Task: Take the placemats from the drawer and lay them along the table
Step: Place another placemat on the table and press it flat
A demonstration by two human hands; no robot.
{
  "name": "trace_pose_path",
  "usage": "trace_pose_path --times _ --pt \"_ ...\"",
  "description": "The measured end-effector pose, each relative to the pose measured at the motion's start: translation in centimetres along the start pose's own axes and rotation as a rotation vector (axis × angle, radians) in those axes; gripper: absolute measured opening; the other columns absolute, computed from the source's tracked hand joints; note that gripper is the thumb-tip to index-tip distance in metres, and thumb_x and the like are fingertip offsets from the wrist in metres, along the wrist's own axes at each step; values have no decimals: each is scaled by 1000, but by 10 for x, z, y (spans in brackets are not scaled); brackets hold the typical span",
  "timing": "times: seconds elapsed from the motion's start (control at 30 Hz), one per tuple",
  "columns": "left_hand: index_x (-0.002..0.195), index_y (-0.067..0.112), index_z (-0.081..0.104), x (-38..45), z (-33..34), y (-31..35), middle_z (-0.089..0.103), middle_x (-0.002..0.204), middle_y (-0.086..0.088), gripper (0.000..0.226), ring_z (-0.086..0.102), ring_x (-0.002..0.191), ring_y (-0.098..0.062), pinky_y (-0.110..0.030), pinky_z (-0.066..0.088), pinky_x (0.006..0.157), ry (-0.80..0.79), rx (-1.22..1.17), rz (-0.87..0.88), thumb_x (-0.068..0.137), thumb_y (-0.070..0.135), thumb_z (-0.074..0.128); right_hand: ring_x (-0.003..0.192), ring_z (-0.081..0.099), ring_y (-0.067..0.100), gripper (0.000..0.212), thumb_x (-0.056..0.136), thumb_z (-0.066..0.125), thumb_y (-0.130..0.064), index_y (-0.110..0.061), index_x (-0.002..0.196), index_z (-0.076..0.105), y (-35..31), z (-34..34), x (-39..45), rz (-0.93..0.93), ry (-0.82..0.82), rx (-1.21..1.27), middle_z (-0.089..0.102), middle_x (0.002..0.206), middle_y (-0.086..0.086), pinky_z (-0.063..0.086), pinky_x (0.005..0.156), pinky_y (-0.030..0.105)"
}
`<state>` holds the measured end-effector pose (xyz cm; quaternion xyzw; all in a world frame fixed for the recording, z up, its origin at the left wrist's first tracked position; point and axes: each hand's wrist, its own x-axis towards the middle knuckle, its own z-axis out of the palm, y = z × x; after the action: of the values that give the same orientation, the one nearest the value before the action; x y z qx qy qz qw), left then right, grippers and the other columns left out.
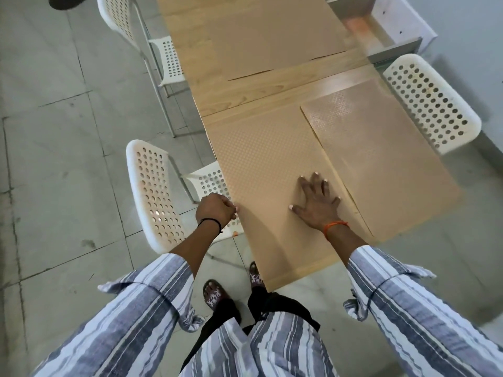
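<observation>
Tan textured placemats lie on a long wooden table (261, 88). The nearest placemat (261, 159) covers the table's near left part. My left hand (215, 210) pinches its left edge with closed fingers. My right hand (318, 200) lies flat on the same mat, fingers spread. A second placemat (381, 159) lies beside it on the right, its left edge slightly over the near one. Two more placemats (272, 31) sit at the far end. The open white drawer (392, 31) shows at the top right.
White perforated chairs stand around the table: one at my left (155, 197), one farther along the left side (122, 14), one on the right (432, 102). Grey floor tiles (68, 131) stretch to the left. My feet in sandals (215, 292) stand at the table's near end.
</observation>
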<state>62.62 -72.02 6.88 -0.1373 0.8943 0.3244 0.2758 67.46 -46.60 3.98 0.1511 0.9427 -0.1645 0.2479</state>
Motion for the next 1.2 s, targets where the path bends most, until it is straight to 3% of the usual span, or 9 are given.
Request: trace_pose_path --times 0.2,0.27,0.43,0.6,0.73,0.87,1.03,1.2 --pt "65 20 69 -2 3 4 72 65 5 19 71 66 -15 -25 52 50 -21 119 28 84 23 72 152 -12 31 89 90 60 -53 -34 157 3 4 -3 1 -21 -7 0 -19 164 1 12 112 73" --pt "63 21 67 -2 4 2 73 66 4 22 68 63 -13 -27 55 56 -44 136 42 84 24 72 152 -11 31 90 89 61 -53 -35 156 4 7 -5 2 -33 -12 3 -18 165 0 12 112 73" --pt "59 22 65 -2 7 -2 72 65 3 25 60 55 -8 -20 43 50 -44 115 44 83 25 73 152 -11 29 92 87 64 -53 -37 156 5 10 -6 3 -43 -18 9 -18 165 -1 11 112 72" --pt "62 23 64 -5 9 -3 72 67 4 23 58 57 -6 -25 50 61 -8 157 58 82 27 73 152 -11 28 91 87 63 -52 -37 156 6 10 -7 1 -44 -7 12 -18 165 -2 11 113 70" --pt "64 22 65 -8 9 1 70 65 6 21 63 61 -9 -21 40 50 11 225 81 83 28 72 153 -10 27 91 87 64 -53 -38 156 7 11 -8 0 -38 -8 20 -17 165 -3 13 112 71" --pt "67 23 67 -5 7 3 72 70 6 20 64 61 -11 -21 41 49 -11 285 109 85 31 69 153 -10 27 91 87 63 -54 -38 156 7 12 -6 -1 -26 -4 23 -17 165 -3 14 111 72" --pt "79 21 71 3 -1 9 73 83 -2 17 67 80 -21 -30 52 68 47 444 209 89 34 64 153 -7 29 90 86 66 -51 -35 156 12 8 -6 -6 -6 23 62 -11 166 -2 15 112 72" --pt "86 15 72 22 -20 30 70 82 -4 27 64 80 -24 -29 47 66 171 506 416 92 39 60 153 -1 29 81 92 58 -50 -25 156 16 -19 1 -12 23 121 88 -2 166 1 14 115 67"
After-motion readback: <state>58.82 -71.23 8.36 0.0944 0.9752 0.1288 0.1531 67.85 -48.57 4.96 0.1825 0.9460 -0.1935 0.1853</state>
